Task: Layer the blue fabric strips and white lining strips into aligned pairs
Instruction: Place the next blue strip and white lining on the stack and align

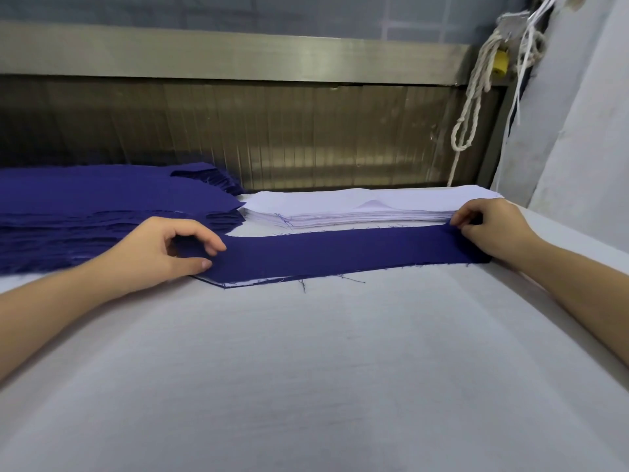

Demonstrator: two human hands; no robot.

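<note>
A long blue fabric strip (340, 252) lies flat across the white table, on top of a white lining strip (262, 282) whose edge peeks out along its near side. My left hand (170, 248) pinches the strip's left end between thumb and fingers. My right hand (490, 226) pinches the right end at its far corner. Behind the strip sits a stack of white lining strips (357, 207). A thick pile of blue strips (102, 206) lies at the left, partly behind my left hand.
The white padded table (306, 369) stretches toward me. A metal ribbed wall (272, 137) with a rail runs along the back. White cords (473, 97) hang at the back right beside a pale fabric panel (578, 148).
</note>
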